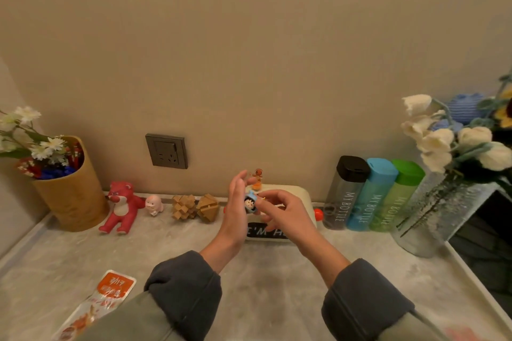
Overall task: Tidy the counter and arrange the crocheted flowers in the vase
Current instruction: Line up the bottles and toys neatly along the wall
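Note:
Crocheted flowers (454, 135), white, blue and yellow, stand in a clear glass vase (432, 219) at the right end of the counter (263, 271). A small round-headed cartoon figurine (251, 202) is between my hands at the counter's middle. My right hand (285, 216) pinches it with fingertips, and my left hand (237, 207) is upright beside it with fingers spread. Behind the hands lies a cream box (300, 202) with a dark label, and a tiny orange figure (257, 178) stands on its top.
Three "MY BOTTLE" bottles, black (345, 192), blue (370, 196) and green (396, 199), stand left of the vase. Along the wall: a red bear (120, 206), a pink piglet (153, 204), two wooden puzzles (195, 207), a yellow holder (72, 188) with flowers. An orange snack packet (97, 302) lies front left.

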A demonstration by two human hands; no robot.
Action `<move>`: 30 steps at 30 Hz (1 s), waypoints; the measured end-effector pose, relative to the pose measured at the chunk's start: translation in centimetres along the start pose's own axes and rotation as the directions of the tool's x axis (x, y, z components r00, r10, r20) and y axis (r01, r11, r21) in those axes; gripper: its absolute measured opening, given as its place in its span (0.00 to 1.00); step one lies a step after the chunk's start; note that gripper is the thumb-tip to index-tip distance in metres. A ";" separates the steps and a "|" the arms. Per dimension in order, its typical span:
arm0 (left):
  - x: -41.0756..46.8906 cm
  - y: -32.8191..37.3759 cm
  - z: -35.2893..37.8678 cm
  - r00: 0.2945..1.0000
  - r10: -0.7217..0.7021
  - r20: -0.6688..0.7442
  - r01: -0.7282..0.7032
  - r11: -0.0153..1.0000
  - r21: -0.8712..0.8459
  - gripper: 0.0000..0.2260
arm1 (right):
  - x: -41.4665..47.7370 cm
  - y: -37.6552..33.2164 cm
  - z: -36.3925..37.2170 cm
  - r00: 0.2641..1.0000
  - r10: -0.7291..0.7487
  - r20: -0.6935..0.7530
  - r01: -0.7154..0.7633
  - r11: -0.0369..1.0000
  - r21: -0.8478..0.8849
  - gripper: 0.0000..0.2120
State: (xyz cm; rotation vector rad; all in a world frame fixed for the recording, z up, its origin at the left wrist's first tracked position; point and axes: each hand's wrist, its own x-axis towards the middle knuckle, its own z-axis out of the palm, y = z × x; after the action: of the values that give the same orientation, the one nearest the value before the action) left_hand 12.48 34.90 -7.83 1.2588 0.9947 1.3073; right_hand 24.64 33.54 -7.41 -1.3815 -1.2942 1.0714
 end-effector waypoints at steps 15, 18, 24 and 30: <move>-1.6 -0.1 5.2 0.945 -0.154 0.290 0.152 0.988 0.030 0.32 | -1.5 0.2 -5.5 0.994 -0.028 -0.104 0.013 0.990 -0.143 0.10; -0.8 -0.3 5.5 0.947 -0.204 0.247 0.183 0.978 0.104 0.25 | -0.1 0.5 -6.4 0.983 -0.061 -0.175 0.032 0.985 -0.168 0.11; 1.4 -0.9 5.1 0.940 -0.271 0.208 0.225 0.949 0.219 0.27 | 3.2 1.8 -7.4 0.968 -0.097 -0.230 0.037 0.968 -0.250 0.11; 3.1 -1.4 5.6 0.932 -0.303 0.199 0.261 0.942 0.213 0.27 | 5.9 2.8 -7.3 0.976 -0.087 -0.200 0.021 0.951 -0.310 0.10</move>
State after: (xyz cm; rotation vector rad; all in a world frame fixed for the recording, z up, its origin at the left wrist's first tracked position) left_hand 18.36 37.66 -8.17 1.3138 1.1016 0.8422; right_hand 32.75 38.96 -8.80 -1.6313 -1.3702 0.6821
